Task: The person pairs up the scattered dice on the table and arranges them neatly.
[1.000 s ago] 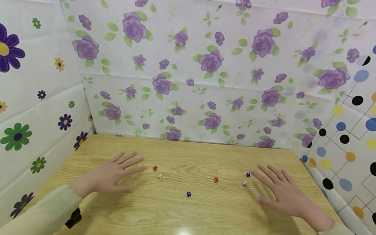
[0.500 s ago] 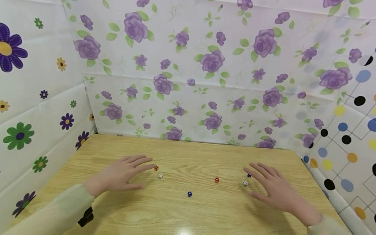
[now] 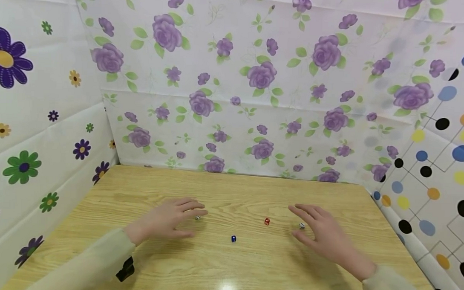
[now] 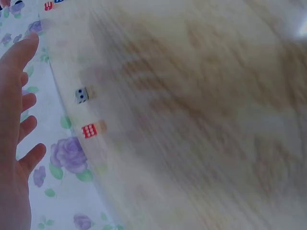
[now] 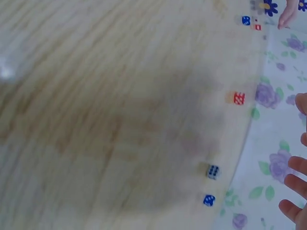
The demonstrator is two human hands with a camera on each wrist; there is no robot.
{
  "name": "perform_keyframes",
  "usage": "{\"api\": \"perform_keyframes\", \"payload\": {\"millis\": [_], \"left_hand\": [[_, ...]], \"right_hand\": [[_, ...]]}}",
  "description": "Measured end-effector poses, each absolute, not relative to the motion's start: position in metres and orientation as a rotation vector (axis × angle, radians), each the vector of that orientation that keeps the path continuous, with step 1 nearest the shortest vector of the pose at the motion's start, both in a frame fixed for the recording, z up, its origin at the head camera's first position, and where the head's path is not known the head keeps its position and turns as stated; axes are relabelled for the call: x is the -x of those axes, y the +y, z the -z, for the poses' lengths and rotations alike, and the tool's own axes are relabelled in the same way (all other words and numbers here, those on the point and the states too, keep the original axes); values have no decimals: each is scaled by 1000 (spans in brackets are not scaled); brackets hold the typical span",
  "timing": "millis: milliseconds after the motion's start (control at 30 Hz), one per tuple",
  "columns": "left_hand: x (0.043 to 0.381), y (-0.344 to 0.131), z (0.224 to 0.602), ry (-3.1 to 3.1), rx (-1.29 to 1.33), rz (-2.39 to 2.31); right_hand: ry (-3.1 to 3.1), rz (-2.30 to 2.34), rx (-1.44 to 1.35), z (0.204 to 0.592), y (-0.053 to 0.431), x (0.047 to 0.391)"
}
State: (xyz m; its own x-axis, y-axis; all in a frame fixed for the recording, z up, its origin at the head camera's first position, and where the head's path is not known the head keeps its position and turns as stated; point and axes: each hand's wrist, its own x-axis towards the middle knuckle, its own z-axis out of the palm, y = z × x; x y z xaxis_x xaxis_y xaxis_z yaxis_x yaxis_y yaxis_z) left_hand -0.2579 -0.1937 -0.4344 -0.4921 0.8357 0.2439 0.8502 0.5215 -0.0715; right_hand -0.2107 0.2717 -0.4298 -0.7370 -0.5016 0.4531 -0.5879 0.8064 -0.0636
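Note:
My left hand hovers over the left of the table with fingers extended, holding nothing. Just past its fingers a white die peeks out. A red die beside it shows in the left wrist view, but the hand hides it from the head view. On the right, my right hand is also held above the table, fingers loosely spread. Close to its thumb lies another white die. A blue die appears in the right wrist view, covered by that hand in the head view. Between the hands lie a red die and a blue die.
The wooden table ends at a back wall of rose-patterned cloth. Flower-printed cloth stands along the left side, and dotted cloth along the right. A bright reflection sits near the table's front.
Both hands have moved inward, toward each other. The left hand now covers the left red die, and the right hand covers the right blue die. The dice have not moved.

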Motion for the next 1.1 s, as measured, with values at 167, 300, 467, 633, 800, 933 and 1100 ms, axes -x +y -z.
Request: {"api": "perform_keyframes", "payload": {"millis": [167, 300, 467, 633, 800, 933, 1100], "left_hand": [[253, -179, 442, -2580, 1409, 196], [247, -167, 446, -2664, 1378, 291], [241, -153, 450, -2737, 1313, 408], [240, -143, 456, -2722, 1255, 460], [241, -131, 461, -2746, 1194, 562], [241, -121, 466, -2766, 1150, 606], [240, -109, 471, -2759, 1103, 612]], "right_hand": [[-2546, -358, -830, 441, 258, 209], [-2561, -376, -839, 447, 248, 206], [-2578, -406, -843, 453, 237, 203], [-2601, -428, -844, 457, 229, 201], [-2620, -437, -847, 456, 223, 201], [-2612, -428, -860, 454, 218, 202], [-2597, -422, -872, 454, 211, 205]]}}
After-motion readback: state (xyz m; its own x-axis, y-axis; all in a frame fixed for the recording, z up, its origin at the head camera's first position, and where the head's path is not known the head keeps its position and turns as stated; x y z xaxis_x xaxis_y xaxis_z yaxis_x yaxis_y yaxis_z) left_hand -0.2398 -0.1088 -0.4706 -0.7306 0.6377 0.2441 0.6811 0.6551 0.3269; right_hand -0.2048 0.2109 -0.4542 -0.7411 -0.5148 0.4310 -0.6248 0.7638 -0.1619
